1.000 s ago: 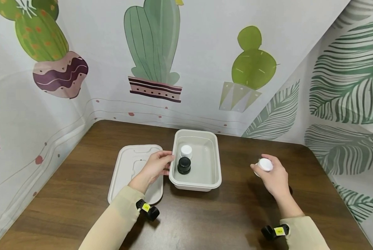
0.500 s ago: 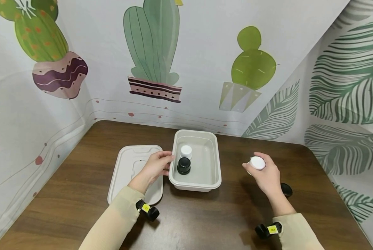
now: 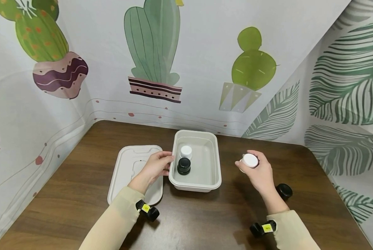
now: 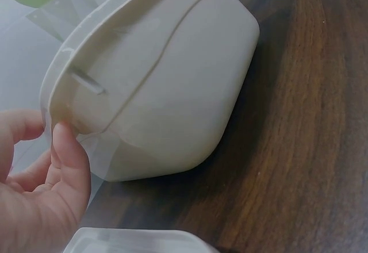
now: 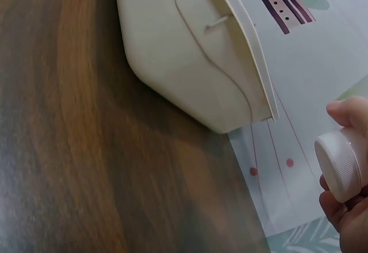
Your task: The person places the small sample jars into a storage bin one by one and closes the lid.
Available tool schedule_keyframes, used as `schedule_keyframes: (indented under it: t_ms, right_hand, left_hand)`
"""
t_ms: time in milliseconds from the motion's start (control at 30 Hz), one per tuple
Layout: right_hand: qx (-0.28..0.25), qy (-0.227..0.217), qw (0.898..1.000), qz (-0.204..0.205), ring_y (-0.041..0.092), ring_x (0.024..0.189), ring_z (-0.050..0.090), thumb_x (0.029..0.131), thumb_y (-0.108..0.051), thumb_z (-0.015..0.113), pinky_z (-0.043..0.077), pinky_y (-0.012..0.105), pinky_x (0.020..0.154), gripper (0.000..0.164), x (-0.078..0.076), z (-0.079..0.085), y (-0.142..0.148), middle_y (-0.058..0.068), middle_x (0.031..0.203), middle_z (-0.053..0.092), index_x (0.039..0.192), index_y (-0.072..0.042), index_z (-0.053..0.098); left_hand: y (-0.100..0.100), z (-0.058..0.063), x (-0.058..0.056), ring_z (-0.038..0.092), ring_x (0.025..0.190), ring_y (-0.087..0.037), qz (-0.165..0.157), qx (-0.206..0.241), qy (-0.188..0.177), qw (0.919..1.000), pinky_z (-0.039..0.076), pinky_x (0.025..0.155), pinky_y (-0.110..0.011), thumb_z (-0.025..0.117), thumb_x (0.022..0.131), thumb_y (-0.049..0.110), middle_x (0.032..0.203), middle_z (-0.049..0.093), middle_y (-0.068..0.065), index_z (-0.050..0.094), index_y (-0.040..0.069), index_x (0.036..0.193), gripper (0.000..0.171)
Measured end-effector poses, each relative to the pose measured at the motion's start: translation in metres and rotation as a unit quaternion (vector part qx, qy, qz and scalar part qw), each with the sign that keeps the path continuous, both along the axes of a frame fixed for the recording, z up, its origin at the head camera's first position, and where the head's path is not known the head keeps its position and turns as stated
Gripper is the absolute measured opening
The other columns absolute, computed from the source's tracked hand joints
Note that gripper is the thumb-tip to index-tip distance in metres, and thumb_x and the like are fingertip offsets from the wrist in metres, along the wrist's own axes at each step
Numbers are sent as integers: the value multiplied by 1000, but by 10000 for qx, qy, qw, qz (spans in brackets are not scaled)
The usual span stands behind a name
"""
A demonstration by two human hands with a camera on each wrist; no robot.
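Right hand (image 3: pixel 261 173) pinches white bottle (image 3: pixel 250 160), right of box (image 3: pixel 192 188), not touching it; left hand (image 3: pixel 155 167) pinches box rim (image 3: pixel 172 164); bottle looks light, hard, maybe slippery; best hold: bumpy cap (image 5: pixel 341 169) sides

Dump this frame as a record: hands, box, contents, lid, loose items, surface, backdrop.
left_hand: left hand, grips rim of open pale box
right_hand: right hand, holds white screw-cap bottle above table, right of box
box_contents: small white container, small black container just nearer the person, both along left side
lid: rectangular lid, on table left of box, partly hidden by left hand and sleeve
loose: second black container, on table beside right wrist
surface: brown wood-grain table
backdrop: white cloth printed with cacti and leaves
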State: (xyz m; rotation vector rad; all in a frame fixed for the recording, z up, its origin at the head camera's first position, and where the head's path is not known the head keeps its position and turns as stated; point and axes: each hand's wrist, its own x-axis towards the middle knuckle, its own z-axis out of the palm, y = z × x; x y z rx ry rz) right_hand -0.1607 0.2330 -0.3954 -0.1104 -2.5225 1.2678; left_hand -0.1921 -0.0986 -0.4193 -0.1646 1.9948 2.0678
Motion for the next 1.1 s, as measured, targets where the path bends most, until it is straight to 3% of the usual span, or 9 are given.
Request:
schedule_keyframes:
  t_ms: [167, 333, 533, 700, 833, 933, 1100]
  right_hand:
    - [-263, 7, 9995, 150, 2, 86, 52, 75, -21, 80, 44, 15, 70, 56, -2, 0, -6, 12, 114, 63, 116, -1, 48]
    - [-359, 117, 9989, 270, 3, 83, 53, 73, -18, 81, 45, 15, 68, 50, -4, 0, -11, 10, 108, 63, 113, -4, 54]
    - [-593, 162, 9970, 477, 1, 83, 54, 74, -12, 80, 46, 11, 69, 53, -4, 0, -17, 14, 105, 63, 121, -5, 57]
    - [-965, 239, 9931, 618, -5, 84, 55, 75, -7, 78, 46, 7, 72, 64, -3, 5, -24, 19, 112, 63, 131, -3, 49]
    - [-1479, 318, 9861, 689, -4, 81, 58, 74, -1, 77, 49, 11, 70, 63, -3, 8, -30, -5, 103, 67, 127, 1, 43]
    - [-1729, 381, 9815, 725, -2, 79, 60, 73, 2, 77, 50, 12, 69, 57, -6, 5, -33, -20, 93, 62, 120, 4, 45]
    - [-1778, 513, 9786, 903, -1, 82, 59, 71, 6, 77, 50, 11, 70, 53, -11, 1, -39, -2, 96, 60, 117, 7, 51]
  left_hand:
    - [0, 1, 1, 55, 61, -8, -32, 39, 2, 10000, 49, 50, -21, 59, 90, 15, 80, 56, 1, 50, -4, 125, 40]
    - [0, -1, 0, 55, 61, -8, -18, 30, -16, 10000, 49, 51, -21, 60, 90, 14, 78, 56, 1, 51, -3, 123, 39]
    - [0, -2, -1, 56, 61, -9, 18, 37, -20, 10000, 50, 51, -22, 59, 90, 14, 78, 57, 0, 52, -4, 122, 37]
    - [0, -2, -2, 57, 61, -10, 35, 47, -34, 10000, 50, 51, -23, 59, 89, 14, 78, 57, -1, 52, -3, 122, 37]
    - [0, -2, -1, 56, 61, -10, 21, 25, -19, 10000, 50, 51, -22, 59, 90, 14, 79, 57, 0, 52, -3, 122, 37]
    - [0, -2, -1, 56, 61, -10, 34, 31, -9, 10000, 49, 51, -22, 59, 90, 14, 79, 57, 0, 52, -3, 121, 37]
    - [0, -2, -1, 57, 61, -10, 38, 45, -10, 10000, 49, 50, -22, 59, 90, 13, 78, 57, 0, 52, -4, 122, 37]
